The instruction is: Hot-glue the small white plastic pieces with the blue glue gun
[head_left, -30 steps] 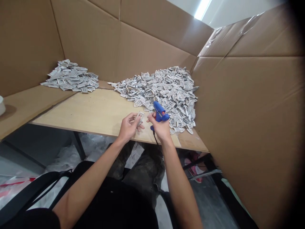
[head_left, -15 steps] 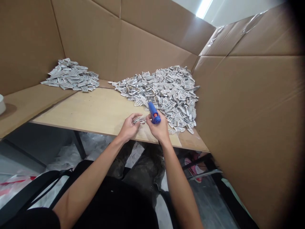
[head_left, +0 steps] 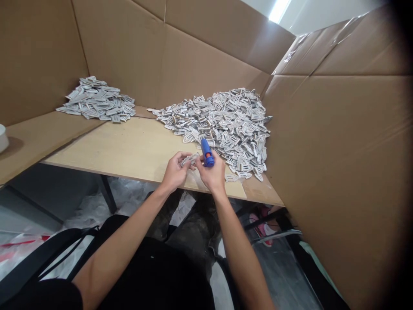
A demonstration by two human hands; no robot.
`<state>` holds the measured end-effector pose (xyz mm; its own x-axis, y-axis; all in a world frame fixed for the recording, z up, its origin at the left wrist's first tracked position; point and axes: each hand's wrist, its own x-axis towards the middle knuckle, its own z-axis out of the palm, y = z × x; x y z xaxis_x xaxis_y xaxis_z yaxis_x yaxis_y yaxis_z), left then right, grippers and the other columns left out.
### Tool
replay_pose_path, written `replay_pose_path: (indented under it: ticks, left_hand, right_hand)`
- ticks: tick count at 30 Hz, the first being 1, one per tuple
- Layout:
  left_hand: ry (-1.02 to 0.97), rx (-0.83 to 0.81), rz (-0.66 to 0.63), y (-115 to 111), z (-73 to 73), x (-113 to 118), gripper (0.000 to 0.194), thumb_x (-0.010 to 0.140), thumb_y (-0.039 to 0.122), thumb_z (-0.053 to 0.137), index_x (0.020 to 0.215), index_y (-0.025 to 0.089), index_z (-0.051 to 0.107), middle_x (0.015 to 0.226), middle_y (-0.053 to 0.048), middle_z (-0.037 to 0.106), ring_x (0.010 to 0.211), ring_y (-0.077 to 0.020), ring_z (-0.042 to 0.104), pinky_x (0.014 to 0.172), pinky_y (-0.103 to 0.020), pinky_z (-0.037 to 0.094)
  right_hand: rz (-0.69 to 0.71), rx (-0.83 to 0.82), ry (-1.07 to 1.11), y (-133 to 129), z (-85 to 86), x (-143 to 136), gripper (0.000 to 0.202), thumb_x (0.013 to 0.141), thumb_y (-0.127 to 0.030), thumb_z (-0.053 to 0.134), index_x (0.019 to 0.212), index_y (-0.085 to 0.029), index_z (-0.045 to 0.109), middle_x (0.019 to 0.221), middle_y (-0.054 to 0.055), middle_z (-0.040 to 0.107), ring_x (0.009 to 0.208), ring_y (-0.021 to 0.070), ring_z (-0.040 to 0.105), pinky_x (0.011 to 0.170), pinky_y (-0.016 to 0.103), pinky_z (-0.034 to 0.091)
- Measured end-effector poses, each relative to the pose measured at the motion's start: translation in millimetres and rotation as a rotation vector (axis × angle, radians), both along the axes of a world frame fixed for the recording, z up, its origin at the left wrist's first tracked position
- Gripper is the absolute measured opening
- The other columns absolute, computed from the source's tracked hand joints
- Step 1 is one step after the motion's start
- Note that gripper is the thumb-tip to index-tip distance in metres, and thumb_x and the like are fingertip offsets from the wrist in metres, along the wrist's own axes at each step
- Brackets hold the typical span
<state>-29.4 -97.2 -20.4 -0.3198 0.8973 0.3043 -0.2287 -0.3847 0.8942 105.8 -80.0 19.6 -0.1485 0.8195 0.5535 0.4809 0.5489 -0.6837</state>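
Surface: pale wooden tabletop (head_left: 112, 148), with a cardboard sheet (head_left: 35, 135) over its left part. Cardboard walls (head_left: 206, 64) stand at left, far and right, creased; shiny clear tape (head_left: 292, 49) at the far right corner. White round object (head_left: 3, 138) at the left edge, partly out of view.

Room: bright ceiling light (head_left: 279, 10) above the far right wall. Below the tabletop, a dark table leg (head_left: 107, 193), crumpled translucent plastic (head_left: 129, 196) at left and a pink shoe (head_left: 263, 228) at right.

Stock: smaller heap of pale slotted pieces (head_left: 98, 101) in the far left corner; larger heap of the same pieces (head_left: 230, 122) at far right, spreading toward the near edge.

Held items: blue glue gun (head_left: 207, 155), with an orange-red part at its rear, just beside the near left margin of the larger heap. Long axis runs far to near; narrow front points far and slightly left, round rear end faces near. Pale slotted piece (head_left: 191, 159) left of the gun, above the wood near the front edge; long axis slants from near left to far right.

Hands: left hand (head_left: 176, 173) pinches the piece between thumb and fingers. Right hand (head_left: 213, 175) is wrapped around the glue gun, its thumb side close to the piece; contact there cannot be told.
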Motion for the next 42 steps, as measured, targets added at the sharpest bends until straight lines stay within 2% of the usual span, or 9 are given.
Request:
replay_pose_path:
  ticks: [4,7,13,16,19,23,27,35,42]
  left_hand:
    - [-0.030,0.030,0.022,-0.1,-2.1,0.4,0.031,0.081,0.035,0.086,0.097,0.017,0.066,0.095,-0.007,0.076,0.062,-0.0122,0.065,0.066,-0.027,0.055]
    - [-0.024,0.017,0.004,-1.6,-1.6,-0.2,0.039,0.077,0.038,0.090,0.098,0.017,0.066,0.093,-0.007,0.077,0.062,-0.0127,0.066,0.064,-0.026,0.053]
    - [-0.170,-0.020,0.065,-0.1,-0.9,-3.1,0.051,0.064,0.043,0.097,0.096,0.016,0.068,0.085,-0.005,0.077,0.079,-0.0177,0.072,0.072,-0.026,0.054]
    - [-0.234,-0.021,0.072,3.4,-1.6,-4.4,0.047,0.070,0.048,0.094,0.094,0.014,0.071,0.089,-0.007,0.078,0.082,-0.0171,0.072,0.073,-0.025,0.054]
    - [-0.205,-0.054,0.020,4.6,-1.7,-3.7,0.041,0.083,0.049,0.085,0.096,0.014,0.069,0.091,-0.009,0.079,0.078,-0.0171,0.073,0.064,-0.024,0.053]
    - [-0.167,-0.081,-0.103,2.3,-0.5,-1.5,0.032,0.087,0.034,0.083,0.102,0.014,0.063,0.098,-0.012,0.081,0.077,-0.0208,0.078,0.061,-0.025,0.056]
    - [-0.159,-0.080,-0.151,0.6,0.0,-1.5,0.034,0.081,0.023,0.087,0.104,0.013,0.063,0.101,-0.013,0.081,0.084,-0.0242,0.081,0.068,-0.029,0.062]
    - [-0.220,-0.072,-0.174,0.0,-1.8,-0.2,0.038,0.078,0.027,0.091,0.104,0.013,0.067,0.099,-0.012,0.081,0.094,-0.0292,0.082,0.089,-0.045,0.069]
    - [-0.252,-0.082,-0.147,-0.4,-2.2,1.0,0.034,0.074,0.026,0.093,0.097,0.012,0.072,0.091,-0.009,0.079,0.094,-0.0284,0.081,0.095,-0.051,0.068]
  right_hand:
    - [-0.084,0.066,-0.072,-1.4,0.3,-1.4,0.022,0.088,-0.039,0.068,0.087,-0.025,0.051,0.084,0.003,0.066,0.075,0.0202,0.058,0.076,0.031,0.047]
    - [-0.097,0.059,-0.086,0.7,-0.2,0.3,0.023,0.088,-0.041,0.069,0.088,-0.025,0.051,0.087,0.004,0.067,0.078,0.0211,0.059,0.077,0.032,0.047]
    - [0.086,-0.026,0.041,7.1,3.5,10.7,0.029,0.087,-0.048,0.074,0.088,-0.022,0.061,0.084,0.001,0.070,0.075,0.0180,0.063,0.076,0.030,0.050]
    - [0.220,-0.092,0.105,11.3,9.5,20.5,0.042,0.085,-0.060,0.077,0.088,-0.020,0.068,0.085,0.003,0.072,0.074,0.0170,0.063,0.071,0.029,0.051]
    - [0.345,-0.196,0.144,15.5,15.6,33.6,0.060,0.082,-0.077,0.074,0.092,-0.018,0.073,0.084,0.005,0.073,0.065,0.0148,0.061,0.063,0.028,0.051]
    - [0.415,-0.274,0.084,18.0,18.6,45.7,0.074,0.081,-0.093,0.061,0.078,-0.019,0.066,0.068,0.005,0.067,0.051,0.0123,0.055,0.051,0.027,0.046]
    - [0.405,-0.273,0.023,17.8,15.1,45.0,0.074,0.078,-0.094,0.064,0.069,-0.020,0.060,0.064,0.005,0.066,0.048,0.0115,0.053,0.049,0.026,0.044]
    - [0.372,-0.241,-0.033,22.2,7.0,43.1,0.071,0.086,-0.088,0.062,0.067,-0.020,0.062,0.059,0.003,0.063,0.049,0.0120,0.055,0.053,0.025,0.044]
    - [0.298,-0.229,-0.091,18.4,9.9,41.3,0.069,0.086,-0.086,0.064,0.060,-0.022,0.054,0.049,0.001,0.055,0.048,0.0126,0.050,0.053,0.026,0.041]
